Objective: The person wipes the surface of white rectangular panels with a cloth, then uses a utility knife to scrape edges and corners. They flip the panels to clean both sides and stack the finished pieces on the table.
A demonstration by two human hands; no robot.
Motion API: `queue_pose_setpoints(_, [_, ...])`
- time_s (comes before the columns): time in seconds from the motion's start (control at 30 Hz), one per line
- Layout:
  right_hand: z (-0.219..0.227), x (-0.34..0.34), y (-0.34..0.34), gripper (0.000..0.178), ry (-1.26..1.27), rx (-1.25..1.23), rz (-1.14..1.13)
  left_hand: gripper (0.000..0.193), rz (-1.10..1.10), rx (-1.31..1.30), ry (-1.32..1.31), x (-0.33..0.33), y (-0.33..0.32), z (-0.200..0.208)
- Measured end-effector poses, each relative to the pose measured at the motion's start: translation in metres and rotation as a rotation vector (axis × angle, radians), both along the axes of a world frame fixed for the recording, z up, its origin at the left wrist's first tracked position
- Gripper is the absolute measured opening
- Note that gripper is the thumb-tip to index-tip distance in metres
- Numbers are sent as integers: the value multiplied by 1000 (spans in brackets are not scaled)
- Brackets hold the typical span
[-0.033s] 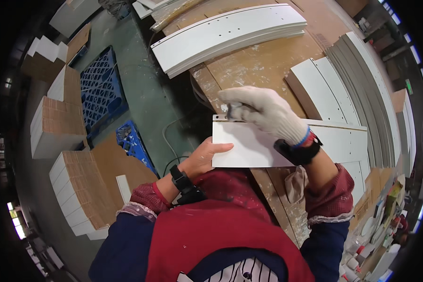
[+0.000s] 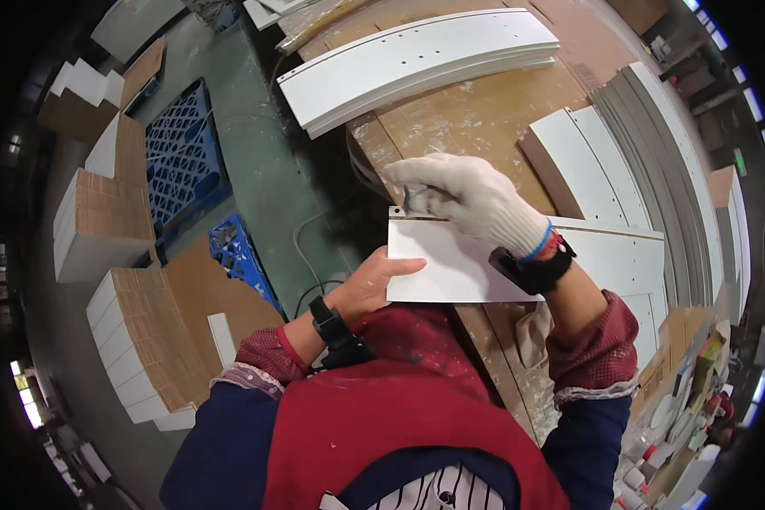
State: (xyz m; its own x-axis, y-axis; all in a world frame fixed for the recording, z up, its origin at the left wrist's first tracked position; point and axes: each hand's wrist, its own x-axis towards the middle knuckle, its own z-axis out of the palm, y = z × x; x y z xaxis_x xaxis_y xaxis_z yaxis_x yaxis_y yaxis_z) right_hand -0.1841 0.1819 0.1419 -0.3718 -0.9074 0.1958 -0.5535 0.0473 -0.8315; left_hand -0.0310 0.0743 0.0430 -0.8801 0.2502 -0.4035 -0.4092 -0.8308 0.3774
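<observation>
A long white board (image 2: 450, 255) with a narrow grooved strip along its far edge lies at the table's front edge, its left end jutting out past it. Bare, my left hand (image 2: 372, 280) grips that left end, thumb flat on the white face and fingers out of sight beneath. My right hand (image 2: 476, 200), in a white knitted glove, is closed over the board's far edge near a small dark hole. Something greyish shows between its thumb and fingers, too small to name. The right forearm crosses above the board and hides part of it.
Drilled white boards (image 2: 416, 59) are stacked at the table's far side. More white panels (image 2: 586, 161) and a tall stack of edge-on boards (image 2: 654, 170) stand to the right. Blue pallets (image 2: 183, 153) and piled panels (image 2: 140, 340) lie on the floor at left.
My right hand has slid slightly left along the board's far edge, covering one of the holes there. My left hand keeps its hold.
</observation>
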Motion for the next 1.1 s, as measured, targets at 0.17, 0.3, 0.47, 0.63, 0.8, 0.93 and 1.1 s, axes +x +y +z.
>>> queue_pose_setpoints(0.17, [-10, -2, -37, 46, 202, 210, 146, 43, 12, -25, 2, 2, 0, -4])
queue_pose_setpoints(0.3, [-23, -6, -47, 43, 258, 215, 128, 42, 16, 17, 18, 3, 2, -5])
queue_pose_setpoints(0.47, [-6, -3, -49, 41, 74, 235, 87, 43, -3, -14, 16, 4, 0, -4])
queue_pose_setpoints(0.63, [-26, 2, -49, 42, 233, 143, 129, 41, 6, 16, 9, 5, 2, -4])
queue_pose_setpoints(0.8, [-23, 7, -50, 35, 226, 134, 120, 39, -27, -15, 28, 6, -4, 2])
queue_pose_setpoints(0.93, [-22, 7, -49, 36, 360, 111, -12, 35, 17, 34, 35, 5, -2, -2])
queue_pose_setpoints(1.1, [-13, -14, -1, 39, 294, 29, -173, 40, -103, -701, 553, 11, -10, -6])
